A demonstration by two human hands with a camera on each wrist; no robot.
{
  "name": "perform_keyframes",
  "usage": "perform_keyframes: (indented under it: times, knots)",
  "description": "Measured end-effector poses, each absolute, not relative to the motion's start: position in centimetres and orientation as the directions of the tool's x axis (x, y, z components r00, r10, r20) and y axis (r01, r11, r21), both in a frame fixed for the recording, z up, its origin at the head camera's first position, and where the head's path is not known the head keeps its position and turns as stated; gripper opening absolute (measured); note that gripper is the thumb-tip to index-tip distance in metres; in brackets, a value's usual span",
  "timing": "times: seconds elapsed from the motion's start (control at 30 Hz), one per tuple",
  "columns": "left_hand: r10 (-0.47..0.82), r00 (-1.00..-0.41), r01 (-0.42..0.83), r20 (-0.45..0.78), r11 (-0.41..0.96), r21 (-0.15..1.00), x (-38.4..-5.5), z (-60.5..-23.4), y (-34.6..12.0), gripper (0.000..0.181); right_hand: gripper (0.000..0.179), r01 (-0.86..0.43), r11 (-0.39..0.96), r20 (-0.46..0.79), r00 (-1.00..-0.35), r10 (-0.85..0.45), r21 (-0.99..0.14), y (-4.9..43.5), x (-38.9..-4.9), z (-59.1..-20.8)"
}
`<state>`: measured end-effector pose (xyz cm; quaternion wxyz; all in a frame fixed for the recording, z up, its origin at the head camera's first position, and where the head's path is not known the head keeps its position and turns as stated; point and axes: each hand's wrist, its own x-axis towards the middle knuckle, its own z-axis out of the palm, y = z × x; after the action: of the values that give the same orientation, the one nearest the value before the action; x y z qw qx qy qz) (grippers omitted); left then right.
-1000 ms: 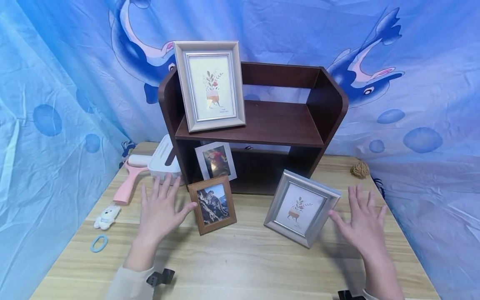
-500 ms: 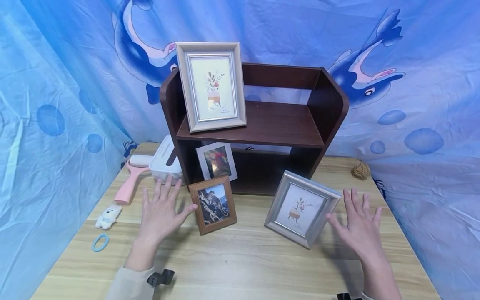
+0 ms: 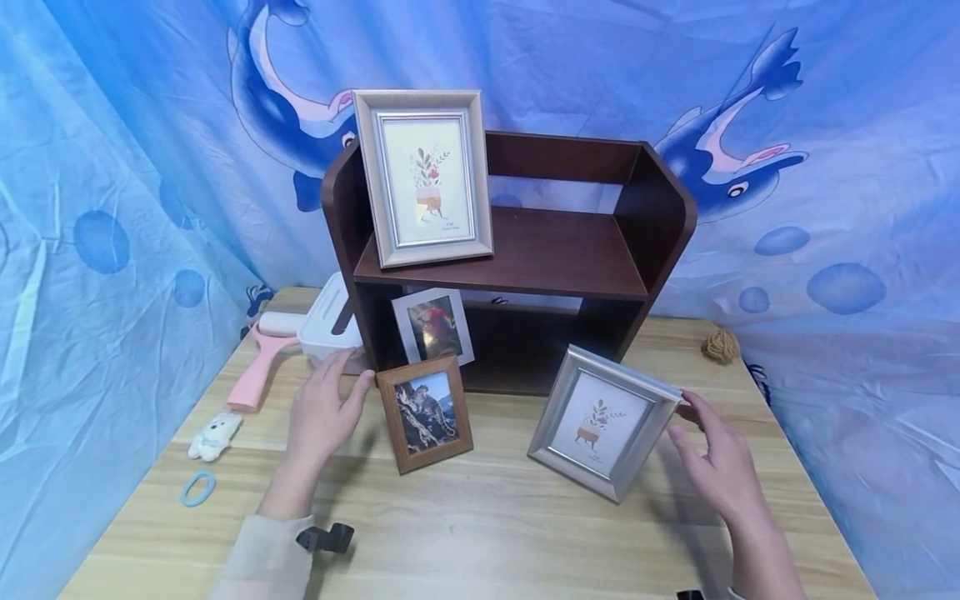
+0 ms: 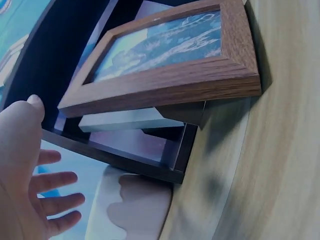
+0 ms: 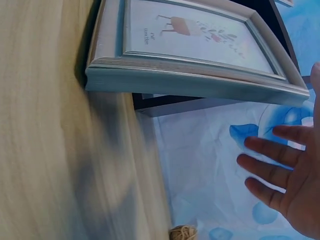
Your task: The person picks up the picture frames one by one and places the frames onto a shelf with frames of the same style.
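Note:
My left hand [image 3: 322, 414] hovers just left of a brown wooden picture frame [image 3: 392, 417] that holds a leopard photo. Its fingers are extended and grip nothing; the left wrist view shows a gap between thumb and wooden frame. On the right, a silver picture frame [image 3: 551, 425] with a plant print leans back on the table. My right hand [image 3: 722, 467] is beside its right edge, fingers reaching toward the back of the upper right corner. In the right wrist view those fingers are spread and apart from the frame's side.
Behind stands a dark two-tier shelf [image 3: 570, 258]. A large champagne picture frame [image 3: 365, 167] is on its upper tier, a white parrot picture frame [image 3: 405, 329] in the lower. At left lie a white box [image 3: 322, 325], pink lint roller [image 3: 255, 375], white bear figure [image 3: 213, 435] and blue ring [image 3: 184, 492]. A twine ball [image 3: 720, 345] sits right.
Both hands have turned from palms-down with fingers spread to palms facing inward. My right hand's fingertips have come to the silver frame's corner. The picture frames stay in place.

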<state>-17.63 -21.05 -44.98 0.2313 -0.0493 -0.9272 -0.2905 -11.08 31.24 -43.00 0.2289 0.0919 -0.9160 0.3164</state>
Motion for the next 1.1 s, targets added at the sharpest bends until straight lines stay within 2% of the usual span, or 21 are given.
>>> perform_keyframes:
  times: [0.13,0.27,0.4,0.7,0.93,1.1]
  knots:
    - [-0.13,-0.876,0.216,0.465,0.754,0.62,-18.7,-45.5,-21.1,0.053,0.046,-0.368,0.74,0.532,-0.847,-0.016,-0.564,31.2,-11.3,-43.6]
    - [-0.181,-0.858,0.22,0.481,0.716,0.663,-19.6,-45.9,-21.1,0.049,0.041,-0.418,0.691,0.553,-0.832,-0.032,-0.589,31.3,-11.5,-44.3]
    - [-0.194,-0.848,0.248,0.493,0.676,0.694,-20.4,-46.0,-21.0,0.047,0.039,-0.44,0.654,0.554,-0.831,-0.038,-0.616,31.4,-11.6,-45.0]
    - [-0.191,-0.864,0.284,0.465,0.578,0.765,-22.0,-45.6,-20.4,0.052,0.046,-0.457,0.602,0.535,-0.843,-0.058,-0.655,31.3,-11.6,-46.4]
    - [-0.188,-0.877,0.308,0.442,0.486,0.818,-23.2,-45.0,-19.8,0.043,0.039,-0.334,0.634,0.412,-0.911,-0.027,-0.698,30.9,-11.5,-47.1]
    - [-0.246,-0.857,0.323,0.454,0.429,0.843,-23.8,-44.4,-19.5,0.042,0.035,-0.258,0.638,0.331,-0.944,-0.006,-0.725,30.5,-11.5,-47.1]
